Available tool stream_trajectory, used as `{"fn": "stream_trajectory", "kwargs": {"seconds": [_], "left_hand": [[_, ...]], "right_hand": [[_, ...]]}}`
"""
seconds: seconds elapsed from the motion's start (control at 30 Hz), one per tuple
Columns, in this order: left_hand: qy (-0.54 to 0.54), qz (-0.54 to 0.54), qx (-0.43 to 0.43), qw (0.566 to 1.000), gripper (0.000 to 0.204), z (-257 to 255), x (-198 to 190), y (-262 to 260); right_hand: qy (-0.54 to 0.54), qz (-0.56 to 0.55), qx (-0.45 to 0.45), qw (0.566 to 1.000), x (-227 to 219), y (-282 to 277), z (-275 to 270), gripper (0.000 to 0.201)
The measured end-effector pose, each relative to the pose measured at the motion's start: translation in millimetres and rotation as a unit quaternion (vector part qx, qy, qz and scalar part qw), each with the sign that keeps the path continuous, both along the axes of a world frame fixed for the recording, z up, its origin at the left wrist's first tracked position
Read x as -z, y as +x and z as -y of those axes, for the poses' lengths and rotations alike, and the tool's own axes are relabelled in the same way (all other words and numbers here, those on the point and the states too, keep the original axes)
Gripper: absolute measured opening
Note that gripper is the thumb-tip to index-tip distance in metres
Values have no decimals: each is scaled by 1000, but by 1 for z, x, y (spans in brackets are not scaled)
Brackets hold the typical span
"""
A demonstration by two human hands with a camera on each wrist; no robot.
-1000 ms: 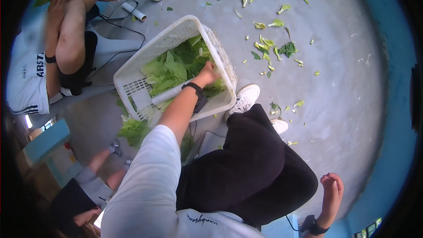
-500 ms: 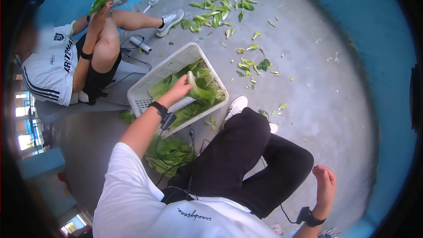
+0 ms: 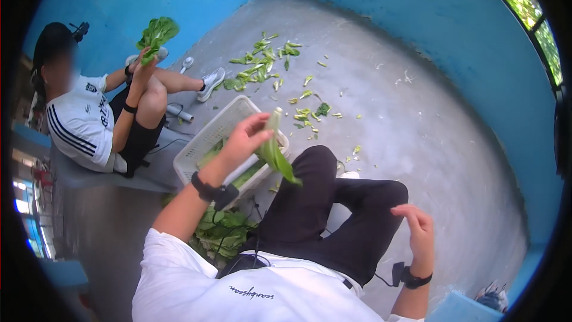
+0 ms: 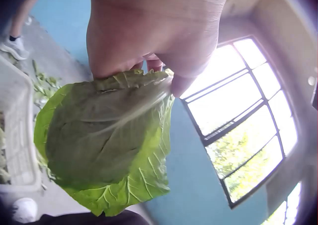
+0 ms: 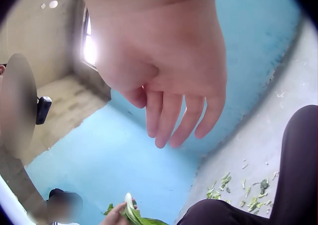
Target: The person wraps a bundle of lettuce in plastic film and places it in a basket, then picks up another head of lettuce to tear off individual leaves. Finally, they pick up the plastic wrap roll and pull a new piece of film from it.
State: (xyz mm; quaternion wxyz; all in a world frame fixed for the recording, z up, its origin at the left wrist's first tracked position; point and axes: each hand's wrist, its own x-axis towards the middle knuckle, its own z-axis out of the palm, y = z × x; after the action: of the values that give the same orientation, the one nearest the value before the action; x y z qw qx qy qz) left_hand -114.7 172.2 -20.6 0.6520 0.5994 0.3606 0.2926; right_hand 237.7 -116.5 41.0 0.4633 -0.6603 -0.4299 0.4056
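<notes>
From my end, I see the left hand (image 3: 238,143) pinching a leafy stalk (image 3: 274,149) by its pale stem, fingers and thumb at the upper end, with the green blade hanging down. I judge that grip suits it: the stem is the firm part, the blade too limp to hold.

The right hand (image 3: 417,232) holds nothing; its fingers are loosely extended near the right knee. The stalk is in front of the right-hand edge of the white basket (image 3: 229,116) in the head view, its tip near the trousers (image 3: 298,203). More leaves (image 3: 220,229) are heaped beside the basket's near edge, perhaps for easy reach.

The basket's left side is tighter — another person (image 3: 80,113) sits there. To its right, I see wider room: the floor (image 3: 417,107) runs past scattered scraps (image 3: 256,68) to the blue wall (image 3: 417,30).
</notes>
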Motion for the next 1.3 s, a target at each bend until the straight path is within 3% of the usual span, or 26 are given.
{"fn": "stream_trajectory", "kwargs": {"seconds": [0.2,0.5,0.77,0.87,1.1,1.3], "left_hand": [[-63,130,187,972,43,89,-56,63],[-60,161,331,928,36,153,-65,99],[-55,138,363,920,32,160,-41,107],[-65,131,352,925,31,161,-42,112],[-92,92,361,923,34,189,-48,136],[-2,44,341,939,31,215,-54,161]], "right_hand": [[59,50,10,997,-32,-37,5,5],[32,73,-10,997,-64,-69,36,22],[0,192,-19,981,-80,-68,53,21],[-35,161,29,986,-78,-53,63,19],[16,100,55,993,-39,-49,80,22],[61,63,98,991,-19,-40,82,25]]}}
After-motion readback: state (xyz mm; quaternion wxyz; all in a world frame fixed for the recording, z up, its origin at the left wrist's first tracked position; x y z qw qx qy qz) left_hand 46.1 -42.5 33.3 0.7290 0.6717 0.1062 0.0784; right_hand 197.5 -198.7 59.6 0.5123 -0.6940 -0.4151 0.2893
